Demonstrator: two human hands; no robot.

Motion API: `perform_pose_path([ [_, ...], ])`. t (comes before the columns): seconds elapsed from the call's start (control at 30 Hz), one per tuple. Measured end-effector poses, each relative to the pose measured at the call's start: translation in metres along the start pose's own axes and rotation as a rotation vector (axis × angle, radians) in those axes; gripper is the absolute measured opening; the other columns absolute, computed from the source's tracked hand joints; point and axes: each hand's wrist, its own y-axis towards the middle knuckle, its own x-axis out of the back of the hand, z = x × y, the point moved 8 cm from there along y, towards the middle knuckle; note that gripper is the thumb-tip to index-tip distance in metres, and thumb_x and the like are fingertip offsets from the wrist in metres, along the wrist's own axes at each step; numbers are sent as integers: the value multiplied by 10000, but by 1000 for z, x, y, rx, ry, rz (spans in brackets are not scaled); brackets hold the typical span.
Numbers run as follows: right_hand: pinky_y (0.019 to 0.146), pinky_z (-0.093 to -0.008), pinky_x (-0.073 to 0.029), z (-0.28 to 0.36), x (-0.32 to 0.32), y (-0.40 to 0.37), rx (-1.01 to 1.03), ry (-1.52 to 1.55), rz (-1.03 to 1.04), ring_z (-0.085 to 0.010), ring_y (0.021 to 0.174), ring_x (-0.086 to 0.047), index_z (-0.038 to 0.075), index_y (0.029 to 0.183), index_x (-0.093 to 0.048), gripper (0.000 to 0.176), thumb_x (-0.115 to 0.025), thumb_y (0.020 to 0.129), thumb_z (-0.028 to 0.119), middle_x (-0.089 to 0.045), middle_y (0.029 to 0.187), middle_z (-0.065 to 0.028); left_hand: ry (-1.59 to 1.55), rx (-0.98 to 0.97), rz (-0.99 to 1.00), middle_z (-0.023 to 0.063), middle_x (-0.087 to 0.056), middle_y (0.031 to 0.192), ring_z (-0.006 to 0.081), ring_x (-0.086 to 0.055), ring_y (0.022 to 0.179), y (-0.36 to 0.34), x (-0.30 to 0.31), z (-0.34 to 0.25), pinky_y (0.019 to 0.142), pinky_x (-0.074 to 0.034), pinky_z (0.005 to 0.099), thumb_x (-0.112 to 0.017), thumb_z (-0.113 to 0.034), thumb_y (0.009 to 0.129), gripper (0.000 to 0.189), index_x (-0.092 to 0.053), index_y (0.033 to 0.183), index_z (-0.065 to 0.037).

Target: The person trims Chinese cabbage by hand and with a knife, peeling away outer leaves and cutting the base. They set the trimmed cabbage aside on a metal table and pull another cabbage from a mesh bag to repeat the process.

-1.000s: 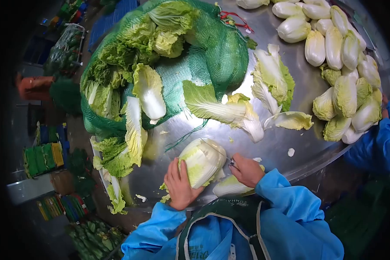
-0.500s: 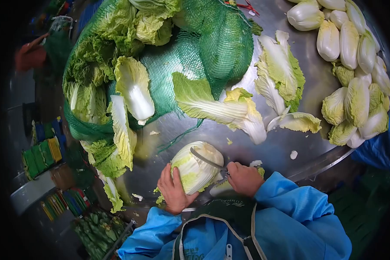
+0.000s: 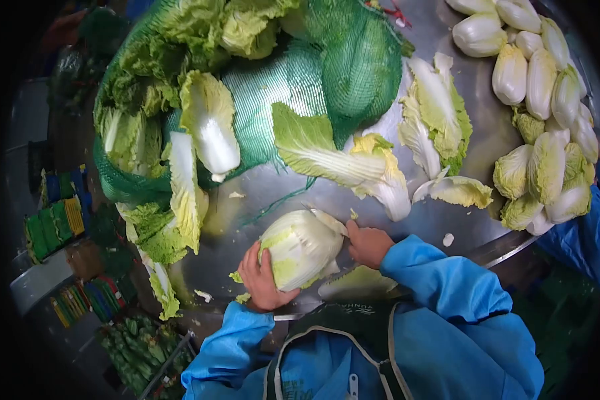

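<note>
A whole pale cabbage (image 3: 301, 250) lies on its side near the metal table's front edge. My left hand (image 3: 265, 279) grips its left end, fingers spread over the leaves. At the cabbage's cut end on the right, my right hand (image 3: 369, 245) is closed, its thumb side against the edge of a pale outer leaf. No knife blade can be made out. Below my right hand lies a loose leaf (image 3: 358, 283). Beyond the cabbage are a green-and-white leaf (image 3: 320, 157) and a yellowish leaf (image 3: 388, 183).
A green mesh sack (image 3: 361, 73) with leafy cabbages (image 3: 246, 33) covers the back left of the table (image 3: 433, 230). Trimmed cabbages (image 3: 510, 75) are piled at the right. More leaves (image 3: 436, 110) lie between. A crate of green vegetables (image 3: 140, 353) stands at lower left.
The curved knife blade seen over the cabbage's cut end is no longer visible. My right hand has moved up and slightly left. The cabbage has turned slightly, and a leaf edge stands out at its end.
</note>
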Motion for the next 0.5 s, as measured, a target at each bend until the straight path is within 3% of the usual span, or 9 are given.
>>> perform_pose_path([
  [0.03, 493, -437, -487, 3, 12, -1, 2, -12, -27, -317, 605, -631, 19, 1000, -408, 245, -516, 808, 125, -605, 708, -172, -60, -10, -39, 275, -368, 1305, 438, -413, 1126, 1, 2, 5, 895, -321, 515, -745, -424, 520, 965, -358, 1287, 15],
  [0.1, 428, -349, -451, 8, 9, -13, -165, 724, 171, -203, 525, -582, 49, 1158, -411, 370, -516, 805, 90, -561, 643, -100, -136, -30, -81, 279, -370, 1312, 441, -415, 1126, -1, 5, 11, 903, -325, 514, -746, -428, 511, 980, -355, 1292, 16],
  [0.13, 428, -349, -451, 12, 10, -12, -158, 719, 147, -203, 525, -582, 49, 1158, -411, 370, -516, 805, 90, -561, 643, -100, -135, -50, -96, 279, -370, 1312, 441, -415, 1126, -2, 7, 10, 903, -325, 514, -746, -428, 511, 980, -355, 1292, 16],
  [0.2, 398, -284, -404, 32, -2, -15, -152, 1152, 256, -129, 482, -502, 116, 1297, -385, 510, -508, 804, 73, -520, 637, -64, -139, -39, -101, 274, -371, 1317, 433, -420, 1132, -7, 9, 11, 902, -327, 513, -752, -423, 503, 990, -352, 1297, 15],
  [0.33, 397, -263, -378, 75, 20, -32, -170, 1047, 236, -117, 463, -482, 150, 1379, -335, 598, -498, 809, 74, -526, 668, -64, -247, -30, -194, 252, -364, 1325, 427, -401, 1167, -19, 33, 21, 959, -312, 504, -776, -482, 492, 1096, -303, 1348, 13],
  [0.37, 449, -255, -410, 92, 37, -40, -116, 1002, 151, -121, 491, -504, 128, 1386, -330, 609, -510, 811, 39, -558, 699, -72, -236, -30, -217, 252, -364, 1325, 427, -401, 1167, -22, 43, 20, 959, -312, 504, -776, -482, 492, 1096, -303, 1348, 13],
  [0.43, 502, -246, -442, 117, 53, -47, -48, 944, 70, -124, 520, -527, 106, 1394, -326, 620, -521, 814, 3, -590, 730, -80, -763, 33, -334, 228, -353, 1326, 394, -387, 1197, -29, 69, 21, 1012, -292, 471, -772, -550, 541, 1105, -296, 1363, 15],
  [0.5, 668, -305, -476, 152, 85, -55, 268, 678, -186, -199, 712, -595, 156, 1430, -259, 678, -501, 809, 37, -616, 932, -119, -875, 54, -394, 217, -343, 1330, 368, -383, 1209, -21, 90, 25, 1016, -299, 447, -764, -559, 572, 1083, -303, 1361, 21],
])
